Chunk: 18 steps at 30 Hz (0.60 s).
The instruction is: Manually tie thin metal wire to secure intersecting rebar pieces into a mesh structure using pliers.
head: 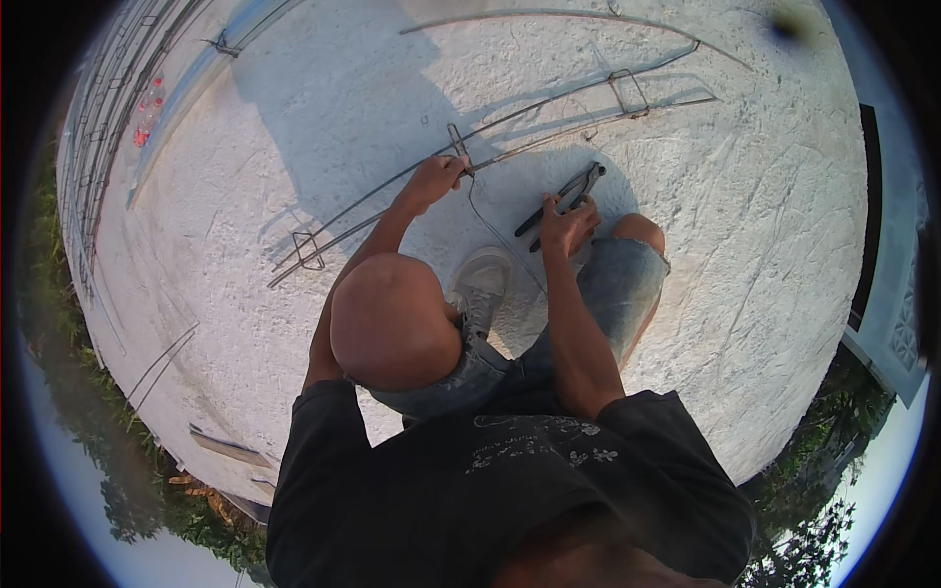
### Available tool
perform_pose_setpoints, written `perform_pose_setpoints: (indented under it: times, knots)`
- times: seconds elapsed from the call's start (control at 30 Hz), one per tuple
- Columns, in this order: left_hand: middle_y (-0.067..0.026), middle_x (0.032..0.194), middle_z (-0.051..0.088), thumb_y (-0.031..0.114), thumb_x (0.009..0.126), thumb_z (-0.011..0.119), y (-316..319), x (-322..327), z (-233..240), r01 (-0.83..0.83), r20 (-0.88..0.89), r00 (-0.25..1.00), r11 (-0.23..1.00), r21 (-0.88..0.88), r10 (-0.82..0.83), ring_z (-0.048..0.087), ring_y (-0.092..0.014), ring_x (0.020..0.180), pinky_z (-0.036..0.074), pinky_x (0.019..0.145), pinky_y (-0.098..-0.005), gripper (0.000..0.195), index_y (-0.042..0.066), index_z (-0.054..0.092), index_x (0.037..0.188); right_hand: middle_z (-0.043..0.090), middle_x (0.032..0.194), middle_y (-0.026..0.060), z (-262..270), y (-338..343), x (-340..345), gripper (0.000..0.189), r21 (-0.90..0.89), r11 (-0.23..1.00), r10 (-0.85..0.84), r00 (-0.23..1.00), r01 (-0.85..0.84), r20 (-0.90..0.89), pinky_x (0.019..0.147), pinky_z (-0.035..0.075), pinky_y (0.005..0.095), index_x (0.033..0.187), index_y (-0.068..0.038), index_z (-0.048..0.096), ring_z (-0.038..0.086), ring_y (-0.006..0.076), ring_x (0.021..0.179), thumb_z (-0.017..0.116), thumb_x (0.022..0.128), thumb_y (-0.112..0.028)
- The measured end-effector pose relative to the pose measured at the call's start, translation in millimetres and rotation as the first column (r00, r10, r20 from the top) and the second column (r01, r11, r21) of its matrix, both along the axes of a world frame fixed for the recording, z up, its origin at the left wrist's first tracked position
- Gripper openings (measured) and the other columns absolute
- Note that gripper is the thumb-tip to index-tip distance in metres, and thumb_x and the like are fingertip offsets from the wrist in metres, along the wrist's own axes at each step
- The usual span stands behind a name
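My left hand (439, 180) pinches a rectangular wire stirrup (456, 136) where it crosses the lower of two long steel rebars (540, 106). A thin tie wire (491, 224) hangs from that joint and runs down past my shoe; whether my fingertips also grip it is hard to tell. In my right hand (570, 224) are end-cutting nippers (590, 175) with dark handles, their jaws pointing up and right, apart from the rebars. More stirrups sit around the bars, one near the right end (628, 93) and one near the left end (307, 250).
A curved loose rebar (559, 12) lies beyond. Bundled rebar cages (110, 117) and a bluish sheet-like strip (184, 95) line the left edge, with plastic bottles (149, 114) between them. A board (229, 447) lies lower left. My shoe (481, 283) stands on the rough concrete slab (750, 242).
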<state>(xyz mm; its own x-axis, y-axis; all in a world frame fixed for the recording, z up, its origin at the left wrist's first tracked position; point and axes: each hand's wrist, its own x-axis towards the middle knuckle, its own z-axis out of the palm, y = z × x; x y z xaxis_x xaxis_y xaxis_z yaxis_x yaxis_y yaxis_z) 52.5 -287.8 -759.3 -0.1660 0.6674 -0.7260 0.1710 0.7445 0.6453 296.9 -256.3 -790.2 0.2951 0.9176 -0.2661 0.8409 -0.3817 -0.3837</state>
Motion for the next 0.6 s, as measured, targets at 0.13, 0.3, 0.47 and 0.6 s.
perform_pose_setpoints:
  times: [0.13,0.3,0.47,0.6]
  knots:
    - [-0.0033,0.064,0.054,0.047,0.097,0.048,-0.5,-2.2,-4.9,0.002,-0.057,0.998,1.0,-0.001,-0.002,0.042,-0.013,0.055,0.037,0.055,-0.0339,0.048,0.003,0.062,0.083,0.038,0.121,0.0177,-9.2,0.8,8.5,0.072,-0.072,0.996,-0.063,0.993,0.055,-0.104,0.086,0.046,0.0438,0.133,-0.005,0.033,0.052,0.0289,0.101,0.074,0.08,-0.03]
    - [-0.0039,0.064,0.055,0.044,0.096,0.049,2.5,-0.9,1.1,-0.024,-0.046,0.999,0.996,0.083,0.027,0.044,-0.014,0.056,0.038,0.055,-0.0342,0.045,0.003,0.061,0.08,0.054,0.108,0.0154,-4.3,9.9,40.1,0.051,-0.154,0.97,-0.243,0.727,0.188,-0.642,0.078,0.049,0.0411,0.126,-0.001,0.044,0.056,0.0261,0.091,0.06,0.081,-0.019]
    - [-0.0023,0.065,0.053,0.045,0.096,0.048,3.1,-2.2,0.9,-0.033,-0.03,0.999,0.996,0.083,0.036,0.043,-0.013,0.059,0.037,0.058,-0.0328,0.045,0.005,0.059,0.078,0.062,0.097,0.0104,33.1,35.0,84.9,0.048,-0.687,0.716,-0.695,-0.035,-0.124,-0.718,0.067,0.05,0.0368,0.128,-0.004,0.049,0.058,0.0196,0.079,0.058,0.082,-0.017]
    - [-0.0055,0.067,0.057,0.042,0.096,0.048,3.8,-2.6,-7.6,-0.046,-0.039,0.998,0.996,0.078,0.049,0.048,-0.016,0.058,0.04,0.059,-0.0354,0.044,0.002,0.062,0.084,0.063,0.093,0.0079,110.1,31.8,51.4,0.052,-0.489,0.82,-0.366,0.383,-0.298,-0.848,0.066,0.049,0.0359,0.133,-0.008,0.05,0.059,0.0186,0.079,0.059,0.082,-0.014]
